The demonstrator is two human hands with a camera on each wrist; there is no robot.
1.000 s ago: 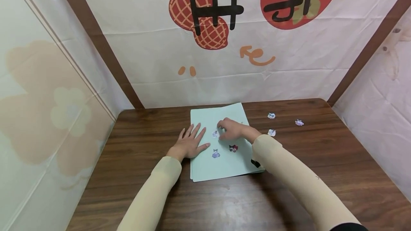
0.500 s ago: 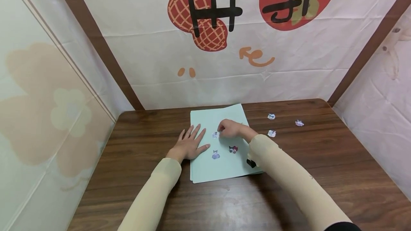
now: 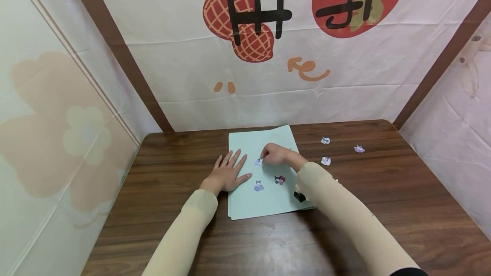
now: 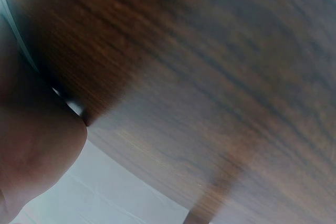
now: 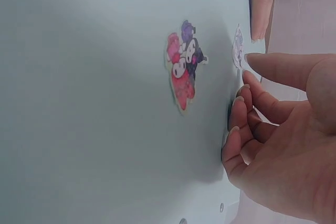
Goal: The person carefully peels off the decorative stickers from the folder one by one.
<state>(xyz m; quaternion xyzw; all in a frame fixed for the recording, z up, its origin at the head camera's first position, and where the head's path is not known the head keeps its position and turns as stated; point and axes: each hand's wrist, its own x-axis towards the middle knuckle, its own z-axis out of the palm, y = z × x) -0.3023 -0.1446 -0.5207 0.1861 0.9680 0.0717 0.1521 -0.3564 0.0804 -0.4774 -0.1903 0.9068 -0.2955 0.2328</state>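
Note:
My left hand lies flat with fingers spread on the left edge of pale green paper sheets. Over the paper's middle, my right hand has its fingers curled. Its thumb and index finger pinch the edge of a white-and-purple cartoon sticker, which appears to lie on the paper. Nearer me on the sheet are a lilac cartoon sticker and a red-and-black one with two figures, the two-figure sticker. The left wrist view shows mostly bare wood and part of the left hand.
Several loose stickers lie right of the paper on the brown wooden table, among them a white-and-blue sticker and a purple sticker. A printed cloth wall stands behind the table. The right sleeve covers the paper's right edge.
My right thumb and index finger, apart a second ago, have come together at the white-and-purple sticker's edge. The left hand has stayed in place.

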